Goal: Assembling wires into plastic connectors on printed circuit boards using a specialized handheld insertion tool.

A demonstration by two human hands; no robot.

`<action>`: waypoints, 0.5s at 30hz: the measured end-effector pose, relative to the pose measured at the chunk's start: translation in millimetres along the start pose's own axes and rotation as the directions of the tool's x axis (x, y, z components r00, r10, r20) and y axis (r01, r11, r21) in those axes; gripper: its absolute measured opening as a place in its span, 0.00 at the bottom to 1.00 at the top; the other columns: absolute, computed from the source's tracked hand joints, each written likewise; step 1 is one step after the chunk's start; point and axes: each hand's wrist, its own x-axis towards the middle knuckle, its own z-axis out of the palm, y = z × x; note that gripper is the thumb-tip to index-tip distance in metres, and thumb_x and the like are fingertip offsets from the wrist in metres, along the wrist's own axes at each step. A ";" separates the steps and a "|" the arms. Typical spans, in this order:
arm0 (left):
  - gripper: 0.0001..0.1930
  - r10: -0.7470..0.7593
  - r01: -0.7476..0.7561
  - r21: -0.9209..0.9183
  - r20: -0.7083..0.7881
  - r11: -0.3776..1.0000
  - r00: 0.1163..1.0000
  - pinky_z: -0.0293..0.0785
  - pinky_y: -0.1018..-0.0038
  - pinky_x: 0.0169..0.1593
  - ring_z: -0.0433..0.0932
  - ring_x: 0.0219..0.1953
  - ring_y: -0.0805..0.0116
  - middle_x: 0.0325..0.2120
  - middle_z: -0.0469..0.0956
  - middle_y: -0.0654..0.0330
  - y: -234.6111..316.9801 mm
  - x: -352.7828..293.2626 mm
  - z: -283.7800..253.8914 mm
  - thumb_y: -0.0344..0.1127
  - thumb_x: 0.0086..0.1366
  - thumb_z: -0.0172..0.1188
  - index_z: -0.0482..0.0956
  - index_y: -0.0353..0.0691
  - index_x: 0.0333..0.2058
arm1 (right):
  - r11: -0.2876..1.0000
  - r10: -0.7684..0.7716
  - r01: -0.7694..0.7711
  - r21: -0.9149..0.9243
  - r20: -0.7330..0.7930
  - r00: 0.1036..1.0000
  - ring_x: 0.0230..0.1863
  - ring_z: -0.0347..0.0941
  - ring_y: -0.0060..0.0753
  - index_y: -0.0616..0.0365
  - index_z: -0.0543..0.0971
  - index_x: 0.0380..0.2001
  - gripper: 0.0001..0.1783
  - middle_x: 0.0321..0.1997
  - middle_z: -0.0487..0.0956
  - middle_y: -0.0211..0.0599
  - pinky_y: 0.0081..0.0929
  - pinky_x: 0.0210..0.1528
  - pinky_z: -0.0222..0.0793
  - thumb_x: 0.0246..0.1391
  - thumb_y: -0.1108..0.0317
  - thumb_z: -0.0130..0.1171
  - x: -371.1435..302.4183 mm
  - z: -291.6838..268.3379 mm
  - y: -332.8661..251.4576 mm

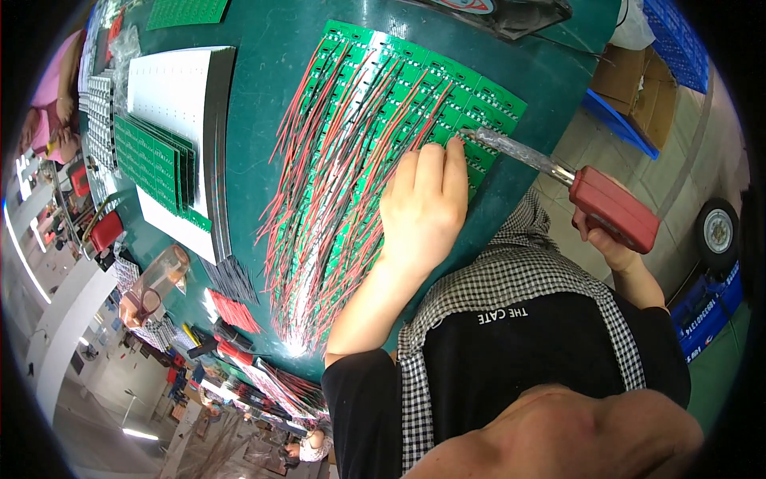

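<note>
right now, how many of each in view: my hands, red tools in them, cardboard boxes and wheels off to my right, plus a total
Hands: 2 (left hand, right hand)
Red tool: 1
Cardboard box: 1
Wheel: 1
Total: 5

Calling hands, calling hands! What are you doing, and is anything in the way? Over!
Left hand over green board. Right hand gripping red tool, its tip near left fingers. Wires covering much of board.

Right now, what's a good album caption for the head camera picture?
Left hand over red and black wires on green circuit boards, right hand gripping a red-handled tool.
</note>
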 end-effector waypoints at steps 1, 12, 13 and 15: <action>0.14 -0.051 0.053 -0.029 0.046 0.998 0.998 0.68 0.72 0.27 0.70 0.24 0.66 0.23 0.67 0.60 1.6 0.0 -1.3 0.24 0.45 0.55 0.76 0.36 0.35 | 1.000 -0.012 0.012 -0.028 0.006 1.000 0.30 0.69 0.17 0.70 0.63 0.51 0.38 0.34 0.75 0.34 0.12 0.31 0.64 0.39 0.61 0.65 -0.9 -1.2 0.1; 0.12 0.043 -0.042 0.064 -0.024 0.997 0.999 0.67 0.81 0.20 0.67 0.23 0.72 0.20 0.63 0.62 -4.4 -2.0 1.0 0.27 0.45 0.54 0.74 0.34 0.32 | 0.720 -0.352 0.419 -0.553 0.229 0.908 0.30 0.74 0.32 0.68 0.66 0.48 0.35 0.35 0.77 0.42 0.22 0.32 0.67 0.37 0.61 0.64 11.1 -7.8 -2.5; 0.12 0.039 -0.037 0.074 -0.017 0.997 0.999 0.67 0.81 0.20 0.67 0.23 0.72 0.21 0.63 0.62 -4.7 -3.2 -0.2 0.27 0.45 0.54 0.73 0.34 0.32 | 0.757 -0.314 0.386 -0.528 0.224 0.923 0.28 0.74 0.29 0.69 0.66 0.48 0.36 0.33 0.77 0.40 0.20 0.31 0.67 0.37 0.61 0.65 11.9 -7.4 -1.9; 0.13 0.051 -0.050 0.047 -0.024 0.998 0.998 0.67 0.81 0.20 0.67 0.24 0.71 0.21 0.63 0.62 -3.8 -0.6 2.8 0.27 0.44 0.53 0.73 0.34 0.33 | 0.904 -0.196 0.215 -0.371 0.088 0.977 0.26 0.72 0.25 0.70 0.65 0.49 0.36 0.32 0.76 0.38 0.18 0.30 0.66 0.38 0.60 0.65 -0.1 -6.0 -4.5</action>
